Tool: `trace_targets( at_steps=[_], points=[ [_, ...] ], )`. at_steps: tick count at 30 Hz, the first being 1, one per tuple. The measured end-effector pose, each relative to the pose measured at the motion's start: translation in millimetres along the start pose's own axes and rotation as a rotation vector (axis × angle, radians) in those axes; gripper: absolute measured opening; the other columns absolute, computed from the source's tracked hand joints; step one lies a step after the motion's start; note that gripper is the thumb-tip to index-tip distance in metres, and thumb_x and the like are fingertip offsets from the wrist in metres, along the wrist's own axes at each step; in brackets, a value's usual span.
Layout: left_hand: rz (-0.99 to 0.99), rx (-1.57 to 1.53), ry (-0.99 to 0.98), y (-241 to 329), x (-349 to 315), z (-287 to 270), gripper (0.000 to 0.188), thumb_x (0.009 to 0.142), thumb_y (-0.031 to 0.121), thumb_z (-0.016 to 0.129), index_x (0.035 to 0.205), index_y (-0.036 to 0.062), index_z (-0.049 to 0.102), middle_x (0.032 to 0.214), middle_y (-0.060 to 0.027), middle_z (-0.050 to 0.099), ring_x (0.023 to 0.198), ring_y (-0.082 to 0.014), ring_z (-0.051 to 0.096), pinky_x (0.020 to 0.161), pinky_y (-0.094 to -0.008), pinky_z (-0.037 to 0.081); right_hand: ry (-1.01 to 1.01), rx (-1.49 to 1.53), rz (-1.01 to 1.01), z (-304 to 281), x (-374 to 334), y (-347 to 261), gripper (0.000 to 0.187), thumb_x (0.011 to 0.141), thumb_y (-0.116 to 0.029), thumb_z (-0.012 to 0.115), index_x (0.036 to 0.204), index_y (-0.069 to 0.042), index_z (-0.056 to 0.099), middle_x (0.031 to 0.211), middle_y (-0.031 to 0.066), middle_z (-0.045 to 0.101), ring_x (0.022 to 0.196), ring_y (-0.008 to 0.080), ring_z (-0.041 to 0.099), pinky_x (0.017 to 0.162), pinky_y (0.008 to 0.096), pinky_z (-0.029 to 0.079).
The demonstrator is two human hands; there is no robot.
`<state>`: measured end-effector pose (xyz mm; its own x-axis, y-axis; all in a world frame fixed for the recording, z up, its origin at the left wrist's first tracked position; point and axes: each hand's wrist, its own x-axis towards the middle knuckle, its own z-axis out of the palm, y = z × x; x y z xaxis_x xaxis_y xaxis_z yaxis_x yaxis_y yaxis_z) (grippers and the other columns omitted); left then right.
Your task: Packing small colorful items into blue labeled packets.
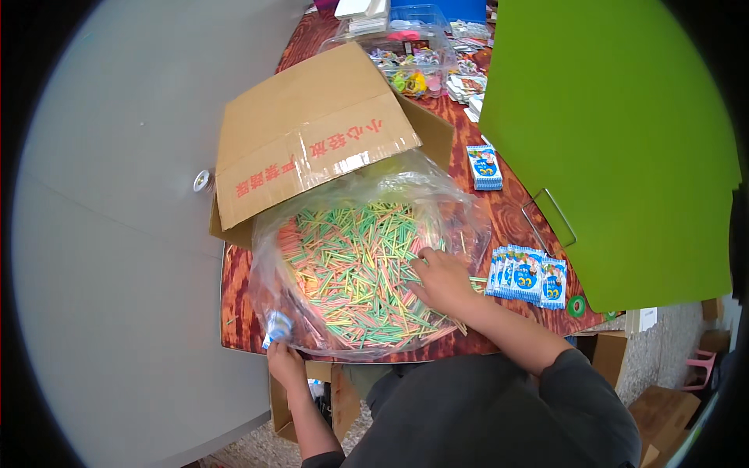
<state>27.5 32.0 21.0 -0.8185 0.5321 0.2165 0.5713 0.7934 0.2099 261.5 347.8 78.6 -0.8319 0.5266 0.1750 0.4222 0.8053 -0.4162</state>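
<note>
A clear plastic bag (269, 234) lies spread on the table, filled with a heap of thin pink, green and yellow sticks (359, 273). On the right side of the heap rests my right hand (443, 281), its fingers apart and touching the sticks; its fingertips are partly hidden. By the table's front left edge, my left hand (285, 363) is closed on the lower end of a small blue-and-white packet (278, 326). That packet is blurred and stands against the bag's edge. Several matching blue-and-white packets (527, 273) lie overlapped in a row to the right of my right hand.
An opened cardboard box (312, 117) leans over the bag's far side. Beyond the bag on the right sits a stack of blue packets (484, 168). A green board (616, 156) with a wire handle borders the right. Clear plastic tubs (406, 58) of small items stand far back.
</note>
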Motion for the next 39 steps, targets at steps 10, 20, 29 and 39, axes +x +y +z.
trace_targets(
  at_steps=[10,20,29,39],
  points=[
    [-0.351,-0.476,-0.138,-34,13,5,0.015,0.077,-0.008,0.067,0.088,-0.0009,0.059,0.082,-0.0098,0.064,0.074,-0.0199,0.063,0.071,-0.0335,0.048,-0.086,-0.019,0.012,24,21,12,0.038,0.082,-0.028,0.07,0.112,-0.006,0.062,0.114,0.0118,0.058,0.102,0.0304,0.061,0.08,0.0451,0.05],
    [-0.464,-1.53,0.227,-5,30,-52,0.018,0.091,-0.003,0.062,0.108,-0.0042,0.065,0.111,-0.0126,0.068,0.095,-0.0181,0.067,0.083,-0.0324,0.055,-0.051,-0.291,0.098,1,41,23,0.044,0.075,-0.013,0.065,0.119,-0.007,0.064,0.116,0.0112,0.061,0.109,0.0313,0.057,0.093,0.0469,0.043],
    [-0.322,-1.896,-0.386,177,-3,-33,0.021,0.088,-0.001,0.068,0.109,-0.0019,0.066,0.108,-0.0104,0.069,0.096,-0.0174,0.067,0.086,-0.0302,0.054,-0.445,1.056,0.002,-1,-2,-39,0.026,0.092,-0.019,0.071,0.11,-0.002,0.067,0.098,0.0068,0.069,0.087,0.0126,0.062,0.079,0.0311,0.051],
    [0.088,-1.25,-0.375,199,3,-42,0.01,0.075,-0.005,0.077,0.083,-0.0021,0.073,0.08,-0.0061,0.065,0.076,-0.0128,0.059,0.071,-0.026,0.045,-0.051,0.82,0.041,-27,-29,-21,0.022,0.083,-0.013,0.076,0.101,-0.002,0.068,0.087,0.008,0.068,0.076,0.0166,0.063,0.07,0.0308,0.05]
  ],
)
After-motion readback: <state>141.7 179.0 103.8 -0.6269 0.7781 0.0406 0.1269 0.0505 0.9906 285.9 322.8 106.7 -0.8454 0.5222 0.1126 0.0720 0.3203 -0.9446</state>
